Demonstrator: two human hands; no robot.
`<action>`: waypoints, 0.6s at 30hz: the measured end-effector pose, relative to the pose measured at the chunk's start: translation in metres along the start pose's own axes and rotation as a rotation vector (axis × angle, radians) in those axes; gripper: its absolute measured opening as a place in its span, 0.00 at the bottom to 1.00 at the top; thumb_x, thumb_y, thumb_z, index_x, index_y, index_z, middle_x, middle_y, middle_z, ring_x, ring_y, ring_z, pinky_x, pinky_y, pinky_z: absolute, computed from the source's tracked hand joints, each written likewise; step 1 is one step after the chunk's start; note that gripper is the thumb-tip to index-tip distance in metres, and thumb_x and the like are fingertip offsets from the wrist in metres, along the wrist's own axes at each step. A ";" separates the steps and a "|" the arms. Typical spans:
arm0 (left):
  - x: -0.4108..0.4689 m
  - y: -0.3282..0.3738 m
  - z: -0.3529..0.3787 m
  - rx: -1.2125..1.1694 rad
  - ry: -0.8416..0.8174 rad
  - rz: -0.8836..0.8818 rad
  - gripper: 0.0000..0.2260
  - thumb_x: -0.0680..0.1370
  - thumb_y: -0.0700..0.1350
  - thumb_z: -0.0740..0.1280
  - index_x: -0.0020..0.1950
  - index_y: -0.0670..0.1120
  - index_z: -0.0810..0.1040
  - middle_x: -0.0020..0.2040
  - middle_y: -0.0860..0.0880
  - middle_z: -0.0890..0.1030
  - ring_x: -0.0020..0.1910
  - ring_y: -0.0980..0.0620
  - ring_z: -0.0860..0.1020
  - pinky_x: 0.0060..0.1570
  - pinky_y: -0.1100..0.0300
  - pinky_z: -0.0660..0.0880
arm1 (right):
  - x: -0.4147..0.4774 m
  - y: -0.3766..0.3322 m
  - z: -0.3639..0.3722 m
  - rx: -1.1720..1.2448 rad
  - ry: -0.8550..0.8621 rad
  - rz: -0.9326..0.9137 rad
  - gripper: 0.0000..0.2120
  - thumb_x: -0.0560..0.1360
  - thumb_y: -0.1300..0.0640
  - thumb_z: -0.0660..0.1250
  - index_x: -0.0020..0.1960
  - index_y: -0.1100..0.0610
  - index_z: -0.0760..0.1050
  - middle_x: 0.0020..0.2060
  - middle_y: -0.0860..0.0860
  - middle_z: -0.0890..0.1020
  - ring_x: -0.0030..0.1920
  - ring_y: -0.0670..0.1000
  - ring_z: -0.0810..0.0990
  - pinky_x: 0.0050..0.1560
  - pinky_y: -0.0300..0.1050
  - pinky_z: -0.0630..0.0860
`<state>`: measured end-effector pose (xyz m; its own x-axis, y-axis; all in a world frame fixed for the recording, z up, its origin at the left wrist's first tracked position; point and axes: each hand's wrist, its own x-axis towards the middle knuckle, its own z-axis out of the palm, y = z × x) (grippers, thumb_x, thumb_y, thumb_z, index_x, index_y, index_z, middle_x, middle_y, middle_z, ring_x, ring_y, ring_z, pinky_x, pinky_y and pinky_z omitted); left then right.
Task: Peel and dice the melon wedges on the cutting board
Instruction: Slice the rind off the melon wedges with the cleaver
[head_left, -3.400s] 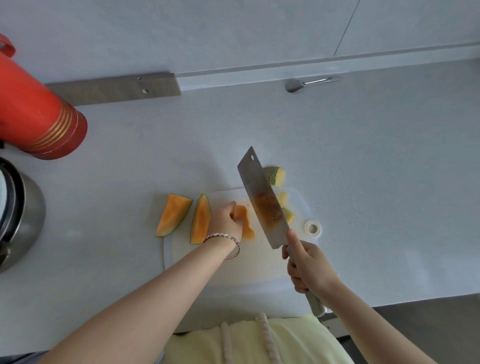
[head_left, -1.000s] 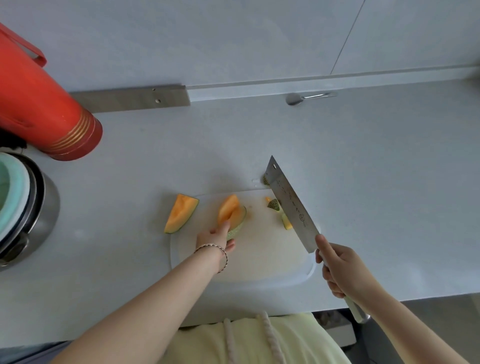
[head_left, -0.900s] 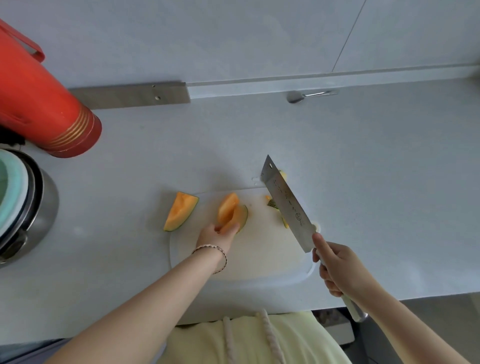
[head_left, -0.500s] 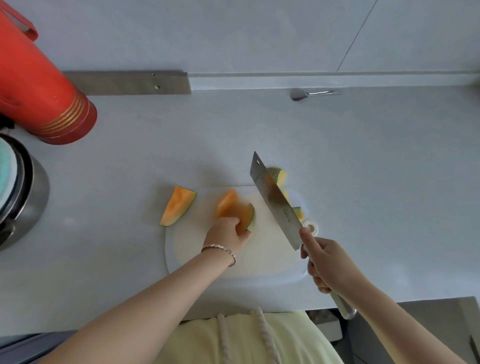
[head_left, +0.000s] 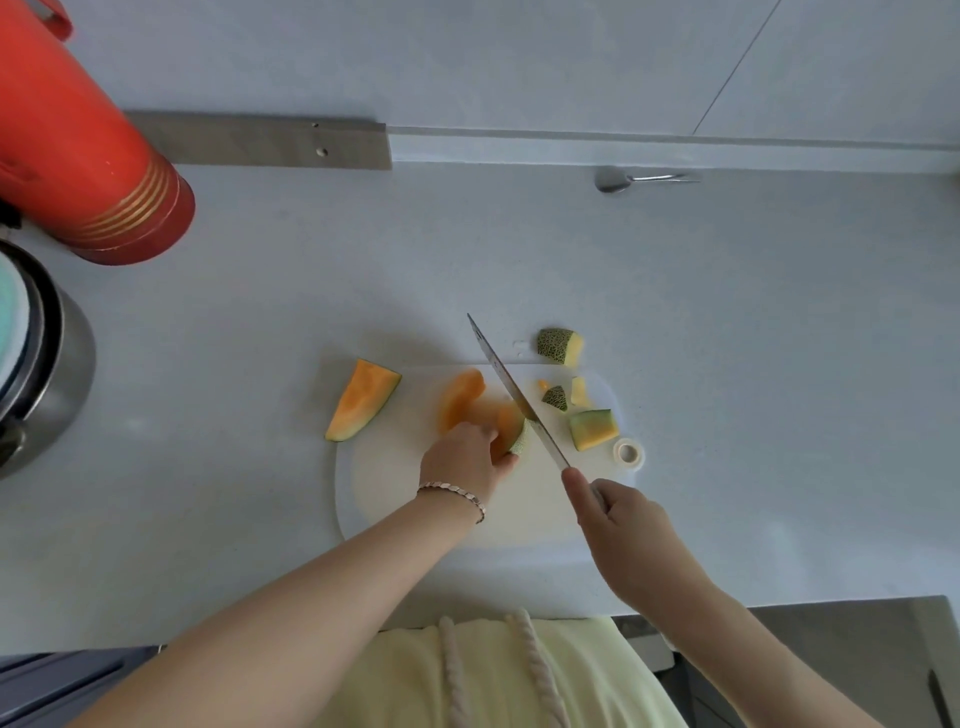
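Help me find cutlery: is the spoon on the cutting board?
No, the spoon lies on the counter by the wall, beyond the cutting board.

1. Cutting board (head_left: 395, 499) lies on the bench (head_left: 753, 364), under both hands.
2. Left hand (head_left: 460, 465) fingers (head_left: 475, 434) lie over the melon wedge (head_left: 462, 397) on the board.
3. Knife (head_left: 511, 387) blade stands just right of those fingers, touching the wedge's end.
4. Right hand (head_left: 621, 525) fingers (head_left: 574, 486) grip the handle; the blade runs away and leftward from them.
5. Cut pieces (head_left: 594, 429) lie on the board, beyond the right fingers.
6. Rind chunk (head_left: 559, 345) sits on the bench behind the board.
7. Second wedge (head_left: 363, 397) lies left of the left fingers, at the board's corner.
8. Spoon (head_left: 639, 179) lies far behind; flask (head_left: 78, 156) and pot (head_left: 47, 364) stand well left.
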<state>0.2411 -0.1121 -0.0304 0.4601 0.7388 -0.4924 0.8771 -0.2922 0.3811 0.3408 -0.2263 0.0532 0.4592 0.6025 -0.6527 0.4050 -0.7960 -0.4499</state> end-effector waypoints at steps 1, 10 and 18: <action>0.000 -0.001 0.000 -0.005 0.002 0.001 0.14 0.76 0.54 0.62 0.50 0.44 0.77 0.47 0.44 0.79 0.49 0.43 0.79 0.44 0.56 0.74 | 0.000 -0.001 0.001 -0.014 0.000 -0.002 0.24 0.79 0.41 0.52 0.32 0.56 0.58 0.25 0.48 0.63 0.27 0.48 0.61 0.29 0.42 0.59; 0.003 -0.004 0.003 -0.044 -0.005 -0.012 0.18 0.76 0.56 0.63 0.62 0.50 0.77 0.54 0.46 0.81 0.54 0.45 0.78 0.51 0.56 0.74 | 0.008 -0.006 0.017 -0.126 -0.013 0.019 0.24 0.78 0.37 0.49 0.33 0.54 0.61 0.29 0.49 0.68 0.29 0.49 0.66 0.29 0.41 0.61; 0.001 -0.004 0.000 -0.060 -0.008 -0.005 0.17 0.76 0.54 0.64 0.58 0.44 0.78 0.53 0.44 0.81 0.55 0.44 0.77 0.50 0.57 0.73 | 0.027 0.004 0.020 -0.033 0.009 -0.016 0.25 0.79 0.40 0.51 0.32 0.57 0.58 0.27 0.50 0.63 0.28 0.49 0.61 0.29 0.42 0.59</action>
<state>0.2386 -0.1105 -0.0326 0.4571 0.7354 -0.5002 0.8695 -0.2513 0.4252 0.3387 -0.2146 0.0219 0.4593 0.6161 -0.6399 0.4381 -0.7838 -0.4402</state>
